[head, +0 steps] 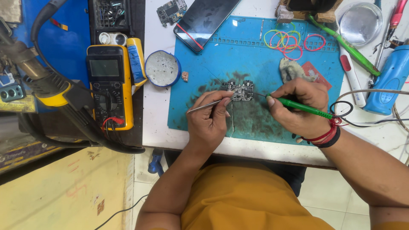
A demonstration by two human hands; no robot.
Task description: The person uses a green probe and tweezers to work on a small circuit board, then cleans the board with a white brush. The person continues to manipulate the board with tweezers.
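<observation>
Left hand [208, 121] grips tweezers [209, 105], right hand [298, 106] grips green iron [304, 108], both tips at the board [241, 90] on blue mat [255, 55]

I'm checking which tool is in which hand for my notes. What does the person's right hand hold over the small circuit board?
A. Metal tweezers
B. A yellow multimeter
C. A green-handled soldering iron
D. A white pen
C: the right hand grips a green-handled soldering iron whose tip points at the circuit board on the blue mat, while the left hand holds the tweezers.
</observation>
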